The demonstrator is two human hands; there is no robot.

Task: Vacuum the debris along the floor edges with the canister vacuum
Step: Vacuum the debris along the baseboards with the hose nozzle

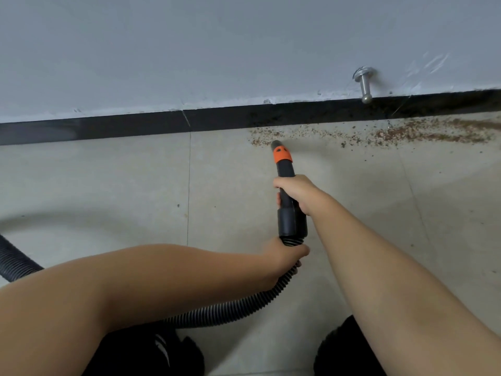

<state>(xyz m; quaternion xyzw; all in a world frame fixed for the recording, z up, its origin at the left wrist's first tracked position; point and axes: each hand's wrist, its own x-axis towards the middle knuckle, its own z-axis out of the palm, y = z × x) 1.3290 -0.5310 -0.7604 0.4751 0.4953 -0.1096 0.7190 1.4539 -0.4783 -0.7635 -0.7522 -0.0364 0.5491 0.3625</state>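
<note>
on the tiled floor (108, 185), our right hand (296, 192) clenches the stiff nozzle (283, 161); our left hand (282, 256) grasps the bendy hose (230, 308); we judge both light.

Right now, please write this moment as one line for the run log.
step: vacuuming edge | right hand: grips nozzle | left hand: holds hose | nozzle tip: at left end of debris | baseboard: beside debris

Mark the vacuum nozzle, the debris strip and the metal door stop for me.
vacuum nozzle (283, 154): head view, on its orange collar.
debris strip (406, 134): head view, on the denser brown patch by the baseboard.
door stop (364, 84): head view, on its metal shaft.
</note>
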